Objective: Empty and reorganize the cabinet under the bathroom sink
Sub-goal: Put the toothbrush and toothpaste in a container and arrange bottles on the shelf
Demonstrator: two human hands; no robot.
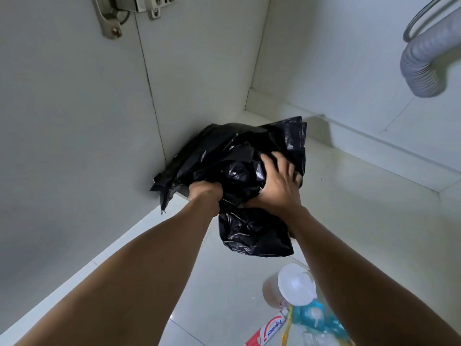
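Crumpled black bags (239, 168) being gripped in the cabinet (349, 208) corner.
The bundle is being clutched between the left hand (205, 192), low-left, and the right hand (280, 182), curled over its top.

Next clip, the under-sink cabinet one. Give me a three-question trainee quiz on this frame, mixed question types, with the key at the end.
1. True or false: both the left hand and the right hand are on the black plastic bag.
2. Multiple choice: what hangs at the upper right of the view?
A) a grey corrugated drain hose
B) a folded towel
C) a spray bottle
3. Fill in: the brand printed on the toothpaste box at the bottom of the view reads ____.

Key: 1 true; 2 A; 3 Pepsodent.
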